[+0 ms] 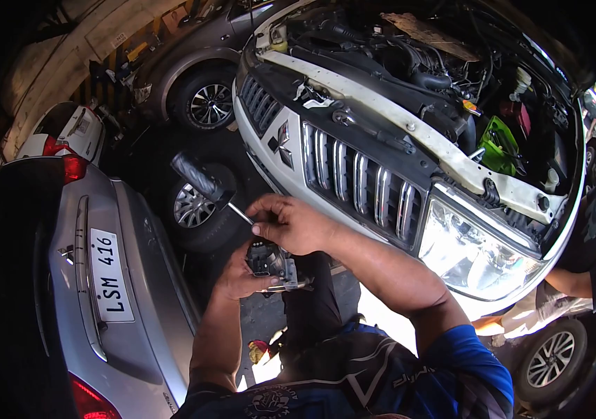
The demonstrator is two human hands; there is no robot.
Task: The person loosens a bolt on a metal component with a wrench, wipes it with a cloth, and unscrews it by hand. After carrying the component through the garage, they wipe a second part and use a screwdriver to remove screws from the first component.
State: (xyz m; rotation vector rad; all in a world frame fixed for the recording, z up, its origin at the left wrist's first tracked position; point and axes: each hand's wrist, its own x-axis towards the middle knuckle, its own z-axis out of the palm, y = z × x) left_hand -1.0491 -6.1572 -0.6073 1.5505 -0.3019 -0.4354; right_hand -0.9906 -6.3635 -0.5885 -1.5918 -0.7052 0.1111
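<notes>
My right hand [291, 223] is closed around the thin metal shaft of a screwdriver [204, 180]. Its thick dark handle points away from me, up and to the left. Just below, my left hand [239, 276] grips a small metal mechanical part [270, 262] with a dark, hollow-looking body and a flat plate along its lower side. The right hand sits close over the upper edge of this part, and the fingertips overlap it in this view. Some of the left fingers are hidden behind the part. Both hands are held in front of my body, between two cars.
A white car [277, 143] with its hood raised and engine bay exposed stands ahead and right. A green object [499, 145] lies in the bay. At left is a silver car's rear [120, 349]. A loose wheel [197, 206] lies beyond my hands. Another person's arm [570, 283] shows at right.
</notes>
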